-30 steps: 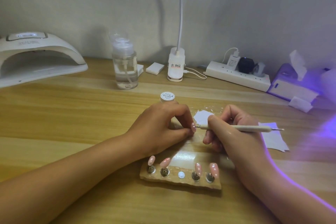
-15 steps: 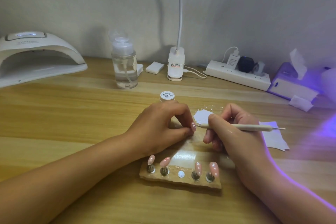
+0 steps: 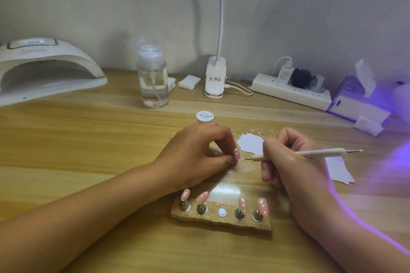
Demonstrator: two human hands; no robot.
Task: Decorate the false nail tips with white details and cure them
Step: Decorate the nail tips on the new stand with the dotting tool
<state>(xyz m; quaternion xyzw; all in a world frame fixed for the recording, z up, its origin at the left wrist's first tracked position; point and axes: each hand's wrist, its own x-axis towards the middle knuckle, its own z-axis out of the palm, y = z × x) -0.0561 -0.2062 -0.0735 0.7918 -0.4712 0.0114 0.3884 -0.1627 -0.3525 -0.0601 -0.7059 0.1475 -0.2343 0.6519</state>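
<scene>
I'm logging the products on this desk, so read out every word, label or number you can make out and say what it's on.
"Painted": on the lid of the small white jar; the finer print beneath it is too small to read.
Nail lamp: faint lettering on top, too blurred to read.
Clip lamp base: red and black label, too small.
Charger: grey print, too small.
Pump bottle: label seen edge-on, unreadable.

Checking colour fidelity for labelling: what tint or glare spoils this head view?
Head view: violet light spills from the right, tinting the right hand and tissue box; a white glare patch lies on the nail stand; the right edge is blurred.
</scene>
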